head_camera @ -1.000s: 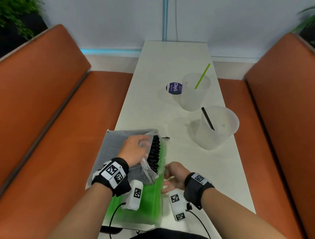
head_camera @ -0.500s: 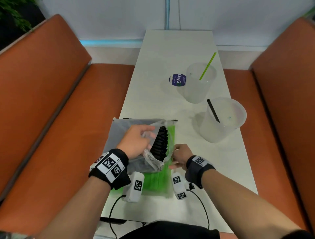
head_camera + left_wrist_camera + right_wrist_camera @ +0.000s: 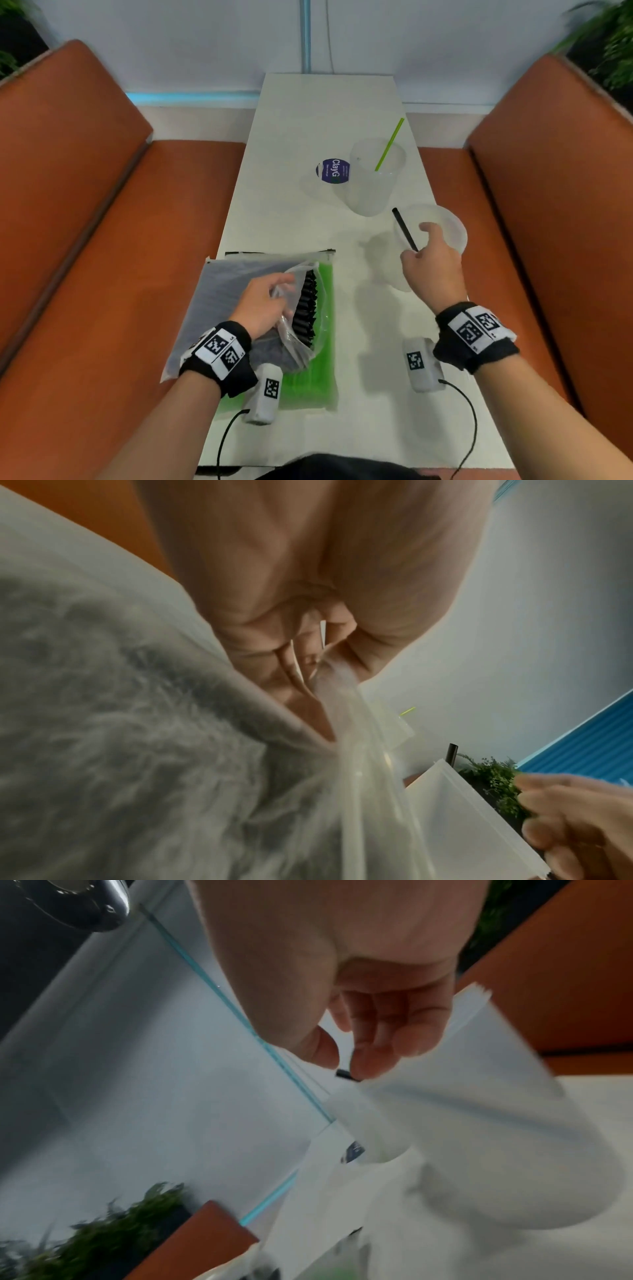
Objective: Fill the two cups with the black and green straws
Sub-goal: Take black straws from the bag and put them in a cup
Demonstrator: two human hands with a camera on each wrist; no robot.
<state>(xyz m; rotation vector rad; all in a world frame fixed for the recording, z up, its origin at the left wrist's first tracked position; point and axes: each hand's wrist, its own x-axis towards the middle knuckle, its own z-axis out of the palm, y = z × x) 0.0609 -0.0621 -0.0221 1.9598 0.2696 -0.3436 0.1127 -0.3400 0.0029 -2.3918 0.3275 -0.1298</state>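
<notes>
Nearest the person, at six o'clock on the white desk [image 3: 346, 102], a clear bag of green straws [image 3: 320, 380] lies flat, and overlapping it on its nine o'clock side lies a second clear bag of black straws [image 3: 306, 308], their round ends showing at its mouth. The left hand [image 3: 263, 305] sits on that bag, fingers curled, clutching the crumpled plastic at its opening; the left wrist view confirms it, film bunched tight in the palm. Over at three o'clock, the right hand [image 3: 431, 263] hangs above the rim of the nearer cup [image 3: 455, 233], a frosted translucent one standing upright near the desk's right edge. A black straw [image 3: 404, 229] leans out of that cup toward eleven o'clock, and the right hand is at its lower part; in the right wrist view thumb and forefinger close on a short black end [image 3: 346, 1074], so it pinches a black straw, though blur hides whether that is the leaning one. Further out, at one o'clock, the second cup [image 3: 375, 178] stands upright with a single green straw [image 3: 389, 144] tilted toward one o'clock. Just beside it at its nine o'clock lies a round blue sticker [image 3: 334, 170]. Orange bench seats [image 3: 102, 240] flank the desk on both sides.
</notes>
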